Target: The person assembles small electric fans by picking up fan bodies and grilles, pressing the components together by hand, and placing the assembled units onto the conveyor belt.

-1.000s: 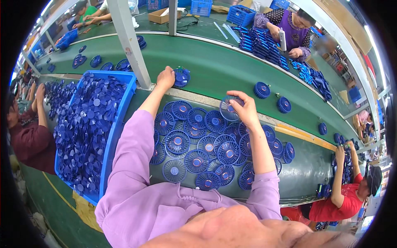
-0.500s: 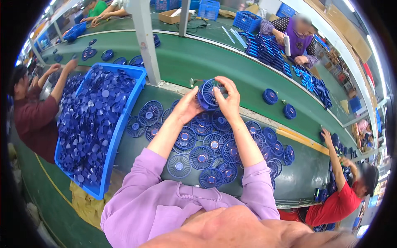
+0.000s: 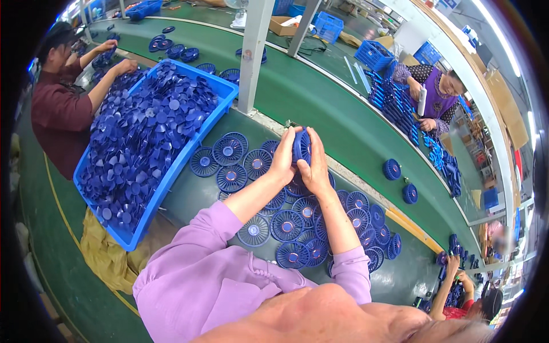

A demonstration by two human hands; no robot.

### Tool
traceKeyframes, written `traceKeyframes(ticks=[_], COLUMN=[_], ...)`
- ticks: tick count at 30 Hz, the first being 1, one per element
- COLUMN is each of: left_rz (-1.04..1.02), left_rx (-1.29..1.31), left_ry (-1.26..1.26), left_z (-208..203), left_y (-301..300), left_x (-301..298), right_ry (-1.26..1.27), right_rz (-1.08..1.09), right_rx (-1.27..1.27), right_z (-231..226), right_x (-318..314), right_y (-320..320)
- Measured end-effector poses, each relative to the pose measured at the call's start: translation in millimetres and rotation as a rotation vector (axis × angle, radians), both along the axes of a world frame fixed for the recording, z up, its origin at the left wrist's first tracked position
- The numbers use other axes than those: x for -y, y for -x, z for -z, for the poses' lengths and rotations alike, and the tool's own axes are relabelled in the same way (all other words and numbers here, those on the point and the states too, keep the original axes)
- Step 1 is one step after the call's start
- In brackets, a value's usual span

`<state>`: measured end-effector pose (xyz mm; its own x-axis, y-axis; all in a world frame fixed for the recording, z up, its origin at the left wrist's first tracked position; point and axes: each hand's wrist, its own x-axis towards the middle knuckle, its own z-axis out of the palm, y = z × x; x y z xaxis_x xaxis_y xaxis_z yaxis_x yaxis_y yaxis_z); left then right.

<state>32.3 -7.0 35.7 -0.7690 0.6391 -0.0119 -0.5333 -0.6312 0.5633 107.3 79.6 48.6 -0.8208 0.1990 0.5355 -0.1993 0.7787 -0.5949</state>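
Above the near side of the green work surface, I hold a round dark-blue fan head (image 3: 302, 147) with a slotted cage between both hands. My left hand (image 3: 283, 159) is closed on its left side. My right hand (image 3: 315, 167) wraps its right side, fingers along the rim. The fan head is turned nearly edge-on. A small metallic piece (image 3: 291, 123) shows just beyond my left fingertips; I cannot tell whether it joins the fan head. Below and around my forearms lie many round blue fan grilles (image 3: 287, 225), some overlapping, several with a shiny centre.
To the left, a blue bin (image 3: 227, 97) is heaped with small blue fan blades (image 3: 154, 123). A white post (image 3: 251, 63) rises beyond it. Blue fan heads (image 3: 392, 169) sit on the green conveyor belt (image 3: 337, 120). Other people work at left, far right and across the belt.
My hands have turned the fan head from facing me to nearly edge-on, and both now press round its sides. The whole view has swung, so the bin and post appear further right.
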Motion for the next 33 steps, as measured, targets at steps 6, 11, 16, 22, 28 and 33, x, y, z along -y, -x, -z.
traceKeyframes(ticks=[6,11,16,22,28,33], left_rz=[-0.616,-0.848,-0.669,-0.509,-0.544,-0.278], left_rx=[-0.923,-1.257,-1.156,-0.971,-1.008,-1.22], left_ry=[0.299,0.404,0.379,0.28,0.322,0.648], left_z=[-3,-9,-5,-5,1,3], left_y=[-14,3,1,-11,3,45], left_x=[-2,8,5,3,-1,-8], right_ry=[0.594,1.379,0.997,0.643,0.757,0.515], right_rz=[-0.004,-0.133,-0.15,-0.107,-0.132,0.197], right_rx=[-0.04,0.152,0.182,-0.068,-0.041,0.143], right_z=[15,-24,-4,4,-6,-7], right_x=[10,35,13,20,19,-55], right_y=[10,10,7,3,13,8])
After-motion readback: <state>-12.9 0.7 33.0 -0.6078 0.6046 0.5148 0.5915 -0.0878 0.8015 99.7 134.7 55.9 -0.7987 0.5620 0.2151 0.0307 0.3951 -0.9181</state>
